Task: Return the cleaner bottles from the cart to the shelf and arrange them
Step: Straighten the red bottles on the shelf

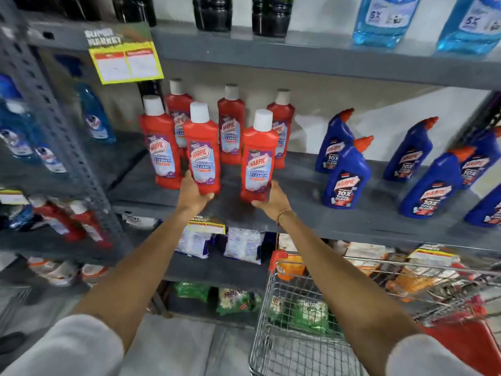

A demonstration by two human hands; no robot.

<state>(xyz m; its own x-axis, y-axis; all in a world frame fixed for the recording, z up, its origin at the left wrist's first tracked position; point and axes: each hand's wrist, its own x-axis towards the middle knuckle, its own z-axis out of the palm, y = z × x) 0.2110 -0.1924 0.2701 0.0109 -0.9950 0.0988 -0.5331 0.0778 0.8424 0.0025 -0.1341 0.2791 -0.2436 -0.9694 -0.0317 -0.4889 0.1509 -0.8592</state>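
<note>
My left hand [191, 195] grips the base of a red Harpic bathroom cleaner bottle [202, 150] with a white cap, upright over the grey middle shelf [292, 213]. A second red bottle [259, 158] is held at its base by my right hand [272, 200], just to the right. Several more red bottles [162, 143] stand on the shelf behind and to the left of them. The wire cart [303, 329] sits at the lower right, below my right arm; no cleaner bottles show inside it.
Several blue Harpic bottles [345, 175] with orange nozzles stand on the same shelf to the right. Light-blue bottles [385, 20] and dark bottles sit on the top shelf. A yellow price tag [126, 61] hangs above left. Packets fill the lower shelves. A slotted upright post [62, 126] divides the left bay.
</note>
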